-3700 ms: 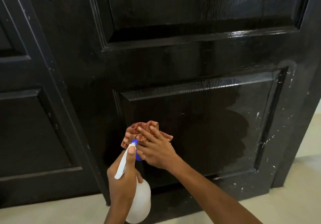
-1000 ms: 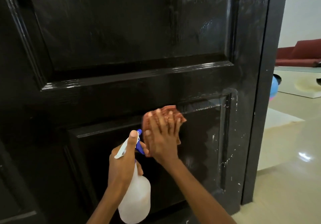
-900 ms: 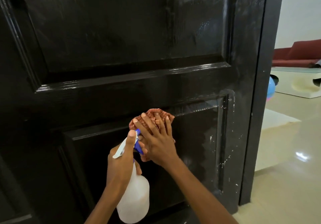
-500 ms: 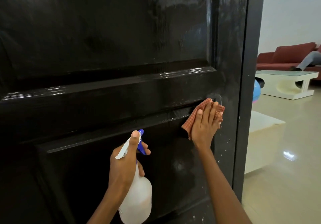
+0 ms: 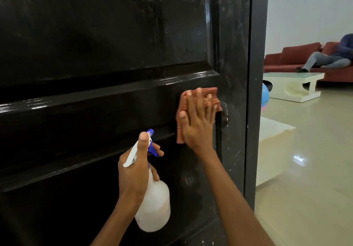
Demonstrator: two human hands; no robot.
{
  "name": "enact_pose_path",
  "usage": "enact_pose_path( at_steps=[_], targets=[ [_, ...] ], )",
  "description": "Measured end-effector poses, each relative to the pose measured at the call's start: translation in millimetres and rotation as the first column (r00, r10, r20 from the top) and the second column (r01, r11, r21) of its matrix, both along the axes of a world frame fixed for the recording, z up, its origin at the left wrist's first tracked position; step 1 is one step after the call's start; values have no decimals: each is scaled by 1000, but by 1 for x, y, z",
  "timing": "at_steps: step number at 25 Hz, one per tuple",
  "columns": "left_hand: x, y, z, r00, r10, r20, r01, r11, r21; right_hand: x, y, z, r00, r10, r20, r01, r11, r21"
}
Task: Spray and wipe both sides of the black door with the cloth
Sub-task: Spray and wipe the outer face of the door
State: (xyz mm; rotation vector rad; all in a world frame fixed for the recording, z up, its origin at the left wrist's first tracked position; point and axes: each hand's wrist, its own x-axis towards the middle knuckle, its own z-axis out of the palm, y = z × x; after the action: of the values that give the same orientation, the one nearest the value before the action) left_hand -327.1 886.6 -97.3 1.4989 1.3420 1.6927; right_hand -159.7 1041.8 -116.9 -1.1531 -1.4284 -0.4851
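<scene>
I see the black door [image 5: 114, 45] filling the left of the head view, glossy, with white flecks near its right edge. My right hand [image 5: 198, 119] lies flat, fingers extended, pressing the reddish checked cloth [image 5: 207, 93] against the door's middle rail close to that edge. My left hand [image 5: 135, 171] is wrapped around the neck of the white spray bottle [image 5: 155, 205], thumb on top of the sprayer head, blue nozzle toward the door. Hands apart. Beyond the door: white low table [image 5: 294, 85], red sofa [image 5: 298, 54].

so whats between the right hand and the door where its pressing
The cloth: in the head view the right hand lies flat on it, pressing it against the black door, with cloth edges showing above and left of the hand.
</scene>
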Motion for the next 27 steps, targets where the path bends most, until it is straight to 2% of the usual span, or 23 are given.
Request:
enact_pose_path(
  at_steps=[2, 3, 5, 7, 8, 9, 12, 13, 15, 16, 18, 20, 23, 25, 26, 27],
  targets=[
    [10, 6, 4, 1000, -28, 6, 28, 1000, -7, 50, 23, 2, 956, -87, -279, 62, 993, -97],
    [13, 10, 4, 999, -41, 7, 41, 999, -19, 70, 31, -2, 901, -104, -421, 44, 988, -149],
    [19, 17, 4, 997, -74, 18, 74, 996, -47, 89, 35, -15, 723, -142, -677, -37, 969, -243],
    [24, 22, 6, 995, -101, 27, 102, 993, -59, 80, 28, -22, 528, -204, -824, -120, 943, -310],
    [26, 24, 8, 993, -111, 27, 112, 992, -54, 68, 24, -17, 505, -210, -837, -145, 936, -322],
    [27, 26, 10, 992, -120, 25, 121, 992, -46, 54, 21, -8, 551, -189, -813, -144, 938, -315],
    [34, 33, 15, 991, -133, 24, 133, 991, -14, 22, 16, 40, 844, -39, -536, -67, 982, -176],
    [37, 35, 17, 990, -136, 27, 136, 991, -8, 26, 19, 57, 901, -15, -433, -41, 992, -121],
    [44, 38, 21, 987, -158, 28, 158, 987, -1, 51, 29, 81, 947, -10, -320, -9, 998, -58],
    [49, 40, 24, 984, -174, 25, 174, 985, -1, 67, 34, 85, 944, -25, -329, 4, 998, -65],
    [59, 44, 30, 979, -203, 15, 203, 979, -3, 98, 44, 71, 871, -53, -488, -16, 991, -136],
    [65, 48, 33, 975, -222, 6, 222, 975, -9, 113, 46, 33, 713, -94, -694, -80, 974, -214],
    [67, 47, 21, 975, -220, -1, 220, 975, -38, 89, 29, -52, 507, -214, -835, -154, 931, -332],
    [62, 42, 3, 980, -197, -9, 196, 978, -72, 52, 12, -90, 428, -271, -862, -182, 909, -376],
    [59, 38, -8, 984, -178, -11, 176, 981, -83, 35, 6, -96, 414, -271, -869, -219, 897, -385],
    [55, 33, -16, 987, -162, -10, 161, 983, -83, 23, 4, -89, 436, -235, -868, -254, 894, -370]
  ],
)
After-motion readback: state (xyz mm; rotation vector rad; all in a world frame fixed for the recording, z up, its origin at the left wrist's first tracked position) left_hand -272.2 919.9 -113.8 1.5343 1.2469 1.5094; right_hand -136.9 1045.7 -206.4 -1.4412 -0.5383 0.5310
